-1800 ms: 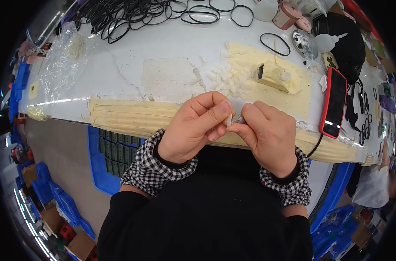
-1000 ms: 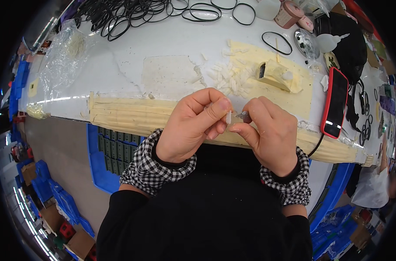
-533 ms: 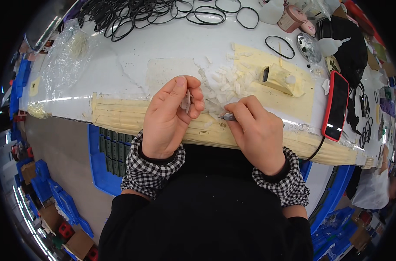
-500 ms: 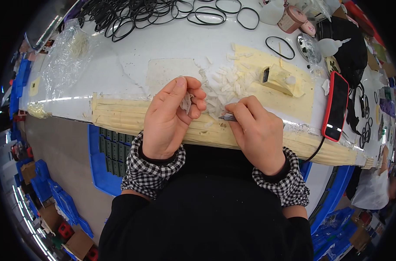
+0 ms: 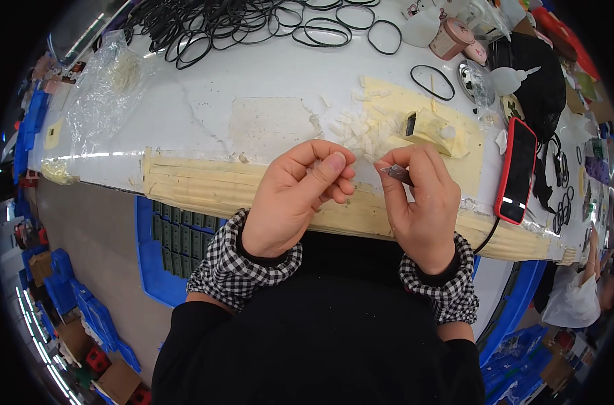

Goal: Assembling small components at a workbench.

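Note:
My left hand (image 5: 295, 196) is raised above the table's front edge, its thumb pressed to curled fingers. Whatever lies between them is hidden. A short gap to the right, my right hand (image 5: 423, 202) pinches a small grey metal blade (image 5: 396, 174) between thumb and fingers, its tip toward the left hand. Just beyond both hands lies a loose pile of whitish translucent strips (image 5: 361, 132), partly on a yellow sheet (image 5: 382, 89). A yellow-wrapped block (image 5: 432, 129) with a dark end sits on that sheet, behind my right hand.
Yellow tape (image 5: 192, 181) covers the table's front edge. Many black rubber rings (image 5: 212, 27) lie at the back, and a single black ring (image 5: 432, 82) is nearer. A red-cased phone (image 5: 519, 170) with a cable rests at the right. Crumpled clear plastic (image 5: 104, 94) lies left.
My left hand has moved right, and the whitish scraps seen in its fingers no longer show. My right hand has shifted right, the blade now lifted and angled up toward the left.

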